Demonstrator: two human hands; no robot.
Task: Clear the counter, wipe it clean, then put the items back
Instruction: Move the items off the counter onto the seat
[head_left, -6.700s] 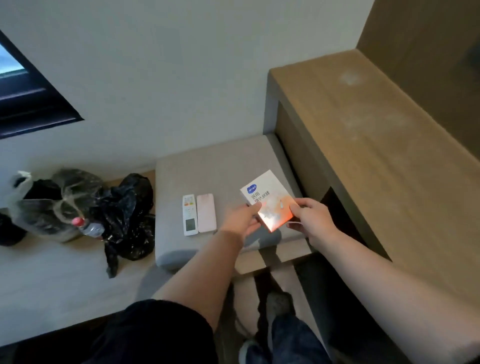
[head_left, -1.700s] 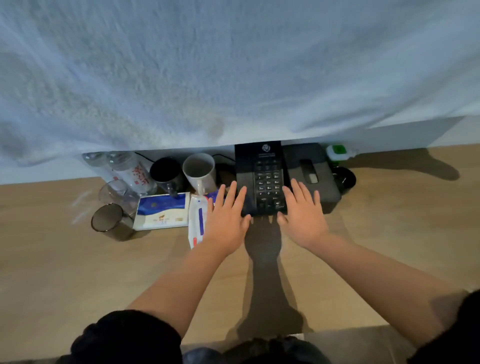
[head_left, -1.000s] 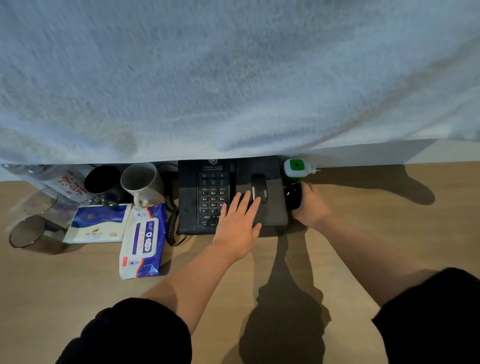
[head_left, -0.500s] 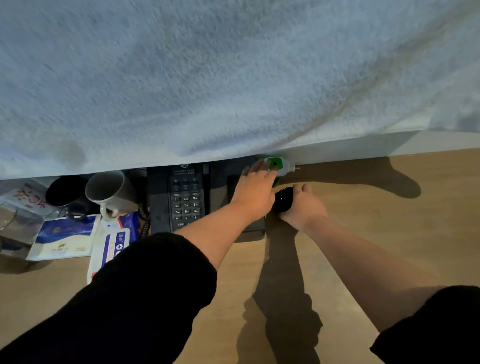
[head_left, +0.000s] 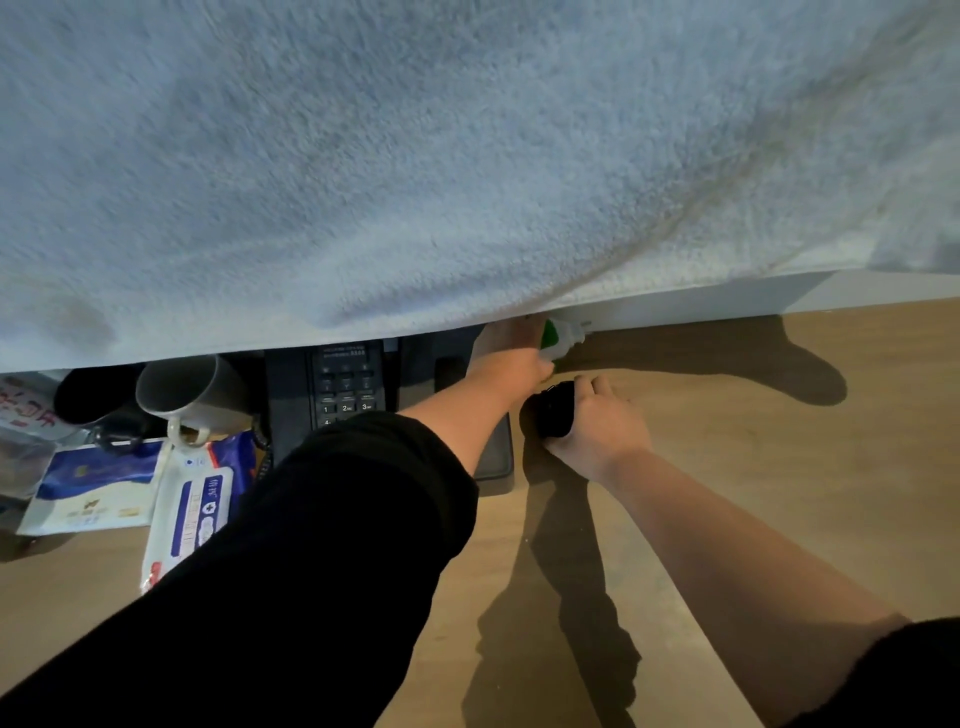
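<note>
On the wooden counter my left hand reaches across the black telephone and closes around a small white bottle with a green label by the wall. Just to its right, my right hand grips a small round black object resting on the counter. A black tissue box sits beside the phone, mostly hidden under my left arm.
A white towel hangs over the top of the view and hides the wall. At the left stand a grey mug, a black mug, a wet-wipes pack and a blue-and-white packet.
My left hand has moved from the tissue box across to the small bottle and closed on it. My right hand keeps hold of the black object. The view shifted left.
</note>
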